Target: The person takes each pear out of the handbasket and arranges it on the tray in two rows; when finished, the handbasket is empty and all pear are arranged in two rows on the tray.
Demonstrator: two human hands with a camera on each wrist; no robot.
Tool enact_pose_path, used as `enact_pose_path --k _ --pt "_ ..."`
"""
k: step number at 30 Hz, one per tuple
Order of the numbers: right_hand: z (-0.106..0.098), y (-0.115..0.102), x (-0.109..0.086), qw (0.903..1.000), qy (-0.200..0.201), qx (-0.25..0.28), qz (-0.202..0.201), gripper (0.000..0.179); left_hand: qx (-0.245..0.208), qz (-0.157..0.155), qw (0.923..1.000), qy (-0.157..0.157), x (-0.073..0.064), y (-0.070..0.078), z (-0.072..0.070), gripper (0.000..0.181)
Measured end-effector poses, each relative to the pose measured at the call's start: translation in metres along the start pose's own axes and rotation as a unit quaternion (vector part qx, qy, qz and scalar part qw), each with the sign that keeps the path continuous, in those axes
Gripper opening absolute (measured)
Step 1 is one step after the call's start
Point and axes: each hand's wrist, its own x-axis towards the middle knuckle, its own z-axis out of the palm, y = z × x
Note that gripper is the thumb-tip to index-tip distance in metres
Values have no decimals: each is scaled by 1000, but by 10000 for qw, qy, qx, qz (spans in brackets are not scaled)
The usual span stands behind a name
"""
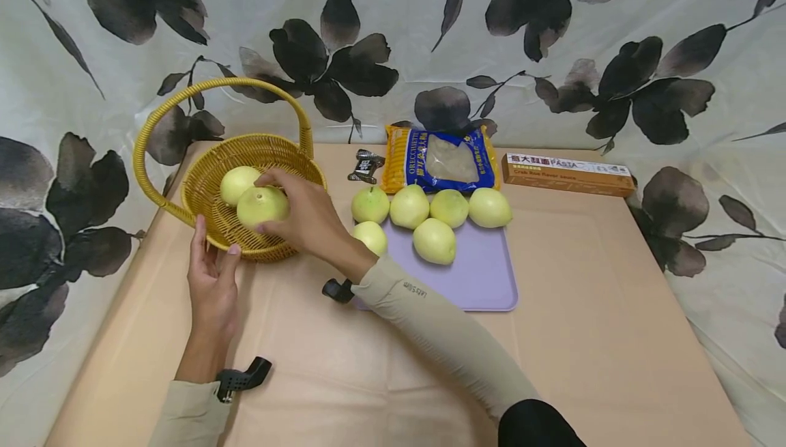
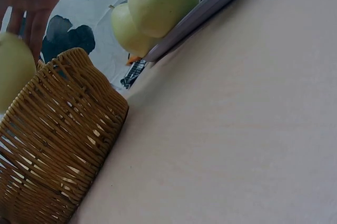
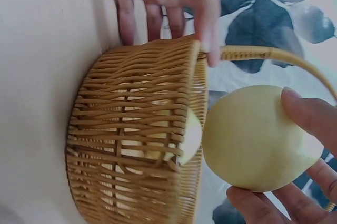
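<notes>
A round yellow-green pear [image 1: 263, 208] is held between the thumb and fingers of my right hand [image 1: 313, 218], over the opening of the yellow wicker basket [image 1: 279, 143]. Inside the basket lies another pear [image 1: 238, 184], partly seen through the weave in the right wrist view. At the basket's near left side is my left hand [image 1: 211, 290], its fingers extended against the outer wall and one fingertip right at the rim by the handle's foot. Several more pears [image 1: 409, 207] sit on a lilac tray [image 1: 485, 283], to the right of my right hand.
Behind the tray lie a blue and yellow pasta bag [image 1: 442, 160] and a small black packet [image 1: 366, 166]. Farther right is a long brown pasta box [image 1: 568, 174]. The basket's tall arched handle [image 1: 230, 83] rises over its opening. A floral cloth hangs behind the table.
</notes>
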Motion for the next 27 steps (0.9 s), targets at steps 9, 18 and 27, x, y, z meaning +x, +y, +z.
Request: enact_pose_path --k 9,18,27 --pt "-31 7 -39 9952 517 828 -24 63 -77 120 9999 15 0 0 1 80" --pt "-54 30 -79 9827 952 1557 307 62 -58 101 9999 -3 0 -1 0 79" --pt "-88 56 -120 9680 1723 1637 807 63 -55 72 10000 -2 0 0 1 79"
